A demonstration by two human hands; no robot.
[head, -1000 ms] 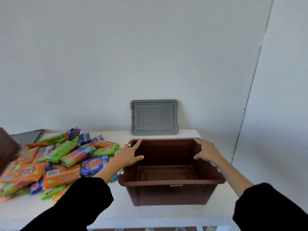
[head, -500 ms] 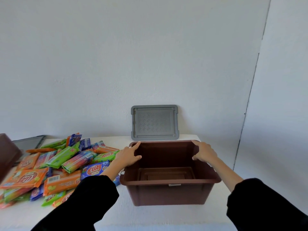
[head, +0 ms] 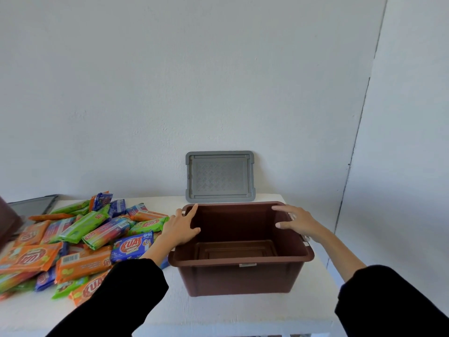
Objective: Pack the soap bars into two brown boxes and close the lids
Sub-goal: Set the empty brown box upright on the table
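Brown box (head: pixel 239 278), grey diamond-patterned lid (head: pixel 220 176), orange, green, blue soap bars (head: pixel 80 242).

Single head-worn view, looking forward and slightly down from the near edge of the table (head: pixel 218 312). The brown box (head: pixel 239 279) sits close to the camera, just below frame centre; both forearms enter from the bottom corners toward it. Beyond the box, a grey lid (head: pixel 220 176) leans on the wall (which fills the upper half of the frame). Left of the box lies the pile of soap bars (head: pixel 80 242), cut by the left edge. Wide-angle bending shows along the right-hand wall seam.
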